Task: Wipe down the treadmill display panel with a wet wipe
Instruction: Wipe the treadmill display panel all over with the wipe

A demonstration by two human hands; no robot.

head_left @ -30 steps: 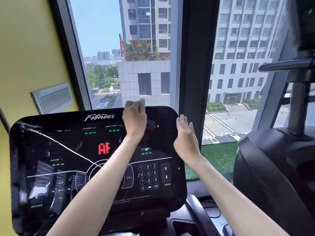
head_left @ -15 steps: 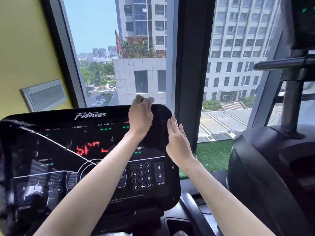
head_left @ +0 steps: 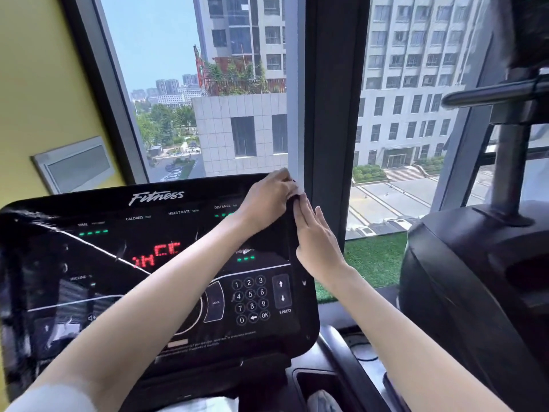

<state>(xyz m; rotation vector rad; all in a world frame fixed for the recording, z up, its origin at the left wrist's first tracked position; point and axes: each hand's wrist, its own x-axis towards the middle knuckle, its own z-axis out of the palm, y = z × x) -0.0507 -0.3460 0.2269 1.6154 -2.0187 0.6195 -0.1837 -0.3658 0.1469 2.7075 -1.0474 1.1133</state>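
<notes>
The black glossy treadmill display panel (head_left: 124, 263) fills the lower left, with a "Fitness" logo, red digits and a number keypad. My left hand (head_left: 267, 197) is at the panel's top right corner, fingers curled over a wet wipe (head_left: 300, 190), of which only a pale sliver shows at the fingertips. My right hand (head_left: 318, 239) lies flat with straight fingers against the panel's right edge, just below the left hand.
A dark window pillar (head_left: 332, 114) stands right behind the panel's corner. Another black exercise machine (head_left: 475, 278) with a metal post (head_left: 508, 173) stands to the right. A yellow wall (head_left: 38, 84) is on the left, and cables lie on the floor below.
My left hand slid with the wipe along the panel's top edge to its right corner. My right hand stayed on the right edge. The red digits changed.
</notes>
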